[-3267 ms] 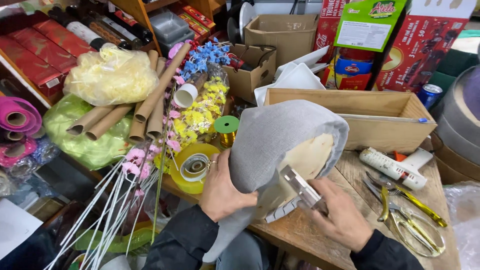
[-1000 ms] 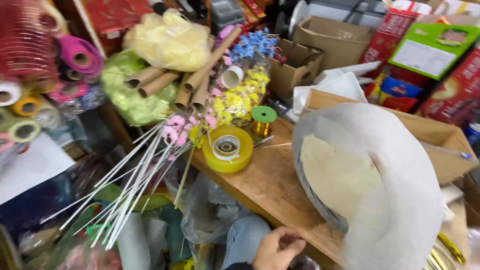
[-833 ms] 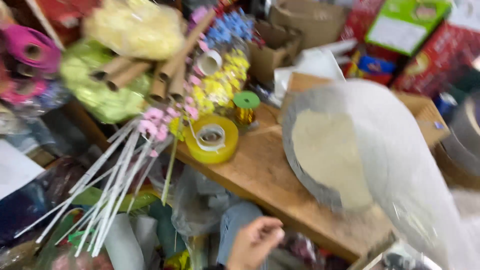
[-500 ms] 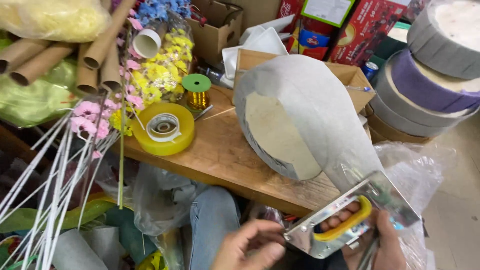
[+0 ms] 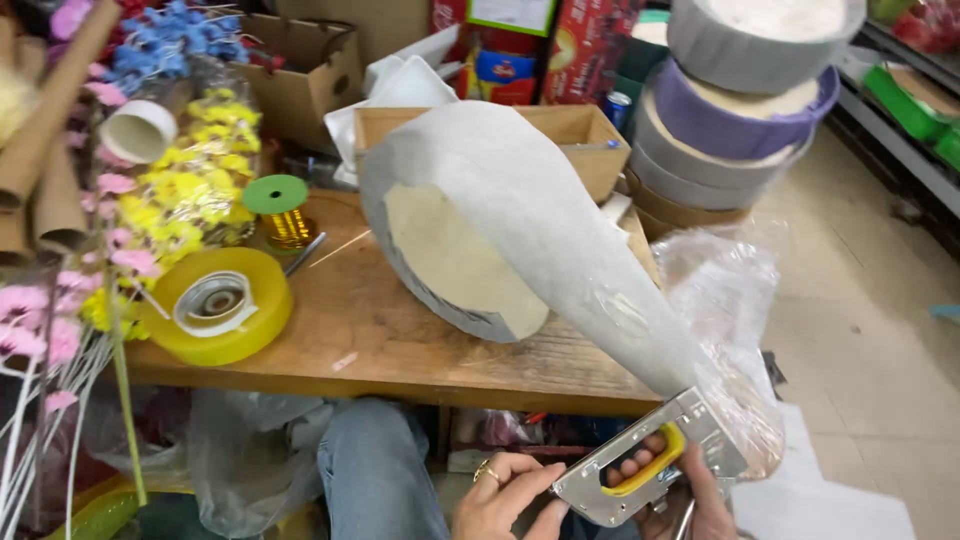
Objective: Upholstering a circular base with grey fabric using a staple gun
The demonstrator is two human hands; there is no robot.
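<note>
the right hand (image 5: 690, 500) is wrapped around the yellow-lined grip of a metal staple gun (image 5: 640, 470) at the bottom edge of the frame; only fingertips show through the handle opening and part of the hand is cut off below. the gun's nose sits against the narrow end of a grey paper-wrapped cone shape (image 5: 520, 230), which leans from the wooden table (image 5: 400, 345) down past its front edge toward the person. the left hand (image 5: 500, 495), with a ring on one finger, has its fingers curled loosely and touches the rear end of the staple gun; whether it truly grips it i cannot tell. clear plastic wrap (image 5: 730, 310) hangs beside the cone's tip, blurring what lies behind. a yellow tape roll (image 5: 215, 305) and a green-capped spool (image 5: 278, 208) sit further left on the table.
</note>
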